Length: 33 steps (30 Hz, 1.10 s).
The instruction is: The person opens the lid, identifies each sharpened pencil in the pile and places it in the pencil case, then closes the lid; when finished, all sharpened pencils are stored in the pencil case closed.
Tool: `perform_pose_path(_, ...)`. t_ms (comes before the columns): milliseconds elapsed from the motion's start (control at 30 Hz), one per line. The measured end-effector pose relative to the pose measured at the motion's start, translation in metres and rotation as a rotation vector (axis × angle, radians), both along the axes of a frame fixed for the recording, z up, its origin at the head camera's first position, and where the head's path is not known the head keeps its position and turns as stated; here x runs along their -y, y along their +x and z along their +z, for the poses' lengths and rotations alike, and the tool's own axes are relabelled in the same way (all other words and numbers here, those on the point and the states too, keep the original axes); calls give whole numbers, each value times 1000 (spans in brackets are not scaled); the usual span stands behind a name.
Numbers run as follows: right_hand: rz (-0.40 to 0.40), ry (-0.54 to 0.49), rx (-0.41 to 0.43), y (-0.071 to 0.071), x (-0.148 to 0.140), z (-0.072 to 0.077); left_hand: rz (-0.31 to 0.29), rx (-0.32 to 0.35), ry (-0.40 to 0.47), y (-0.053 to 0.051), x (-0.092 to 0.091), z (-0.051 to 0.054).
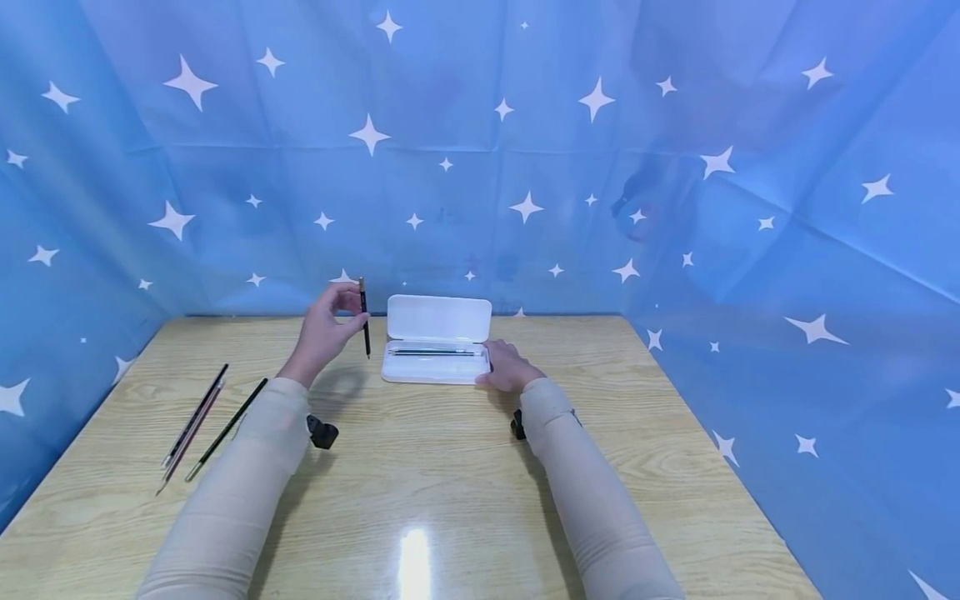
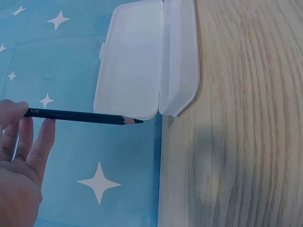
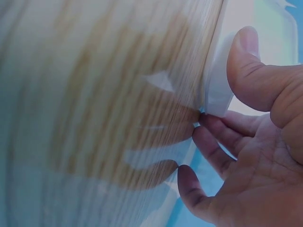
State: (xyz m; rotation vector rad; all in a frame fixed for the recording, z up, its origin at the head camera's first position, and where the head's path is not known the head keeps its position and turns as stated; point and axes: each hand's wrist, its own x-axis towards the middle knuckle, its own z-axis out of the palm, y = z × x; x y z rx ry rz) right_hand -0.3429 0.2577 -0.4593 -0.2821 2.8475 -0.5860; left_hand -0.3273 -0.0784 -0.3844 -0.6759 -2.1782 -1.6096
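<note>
Between thumb and fingers, the left hand (image 1: 327, 327) pinches a dark pencil (image 1: 365, 321) near its top, tip pointing down, just left of an open white case (image 1: 438, 317). In the left wrist view the pencil (image 2: 75, 116) has a sharpened black tip beside the lid's corner. Inside the case's tray lies at least one dark pencil (image 1: 433, 352). The right hand (image 1: 510, 367) is at the tray's right end; in the right wrist view its thumb rests against the case (image 3: 218, 80) and the other fingers, slightly bent, touch the table at the case's side.
On the wooden table (image 1: 420, 467), left of the left forearm, lie a dark green pencil (image 1: 227, 428) and a group of pencils (image 1: 193, 427) side by side. A blue curtain with white stars (image 1: 465, 150) hangs behind the table's back edge and along its sides.
</note>
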Motion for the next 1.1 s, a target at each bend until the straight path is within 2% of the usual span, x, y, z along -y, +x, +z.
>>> perform_pose_path(300, -1, 22, -2, 0, 3, 0, 7, 49, -4, -4, -5, -2)
perform_pose_path(533, 0, 13, -5, 1, 6, 1, 15, 52, -8, -39, -6, -35)
perform_pose_path(767, 2, 7, -4, 0, 7, 2, 0, 34, -1, -43, -11, -39)
perform_pose_path(900, 13, 3, -8, -1, 7, 3, 14, 29, -5, -46, -14, -44)
perform_pose_path(1100, 7, 10, -14, 0, 3, 2, 7, 44, -14, -50, -20, -50)
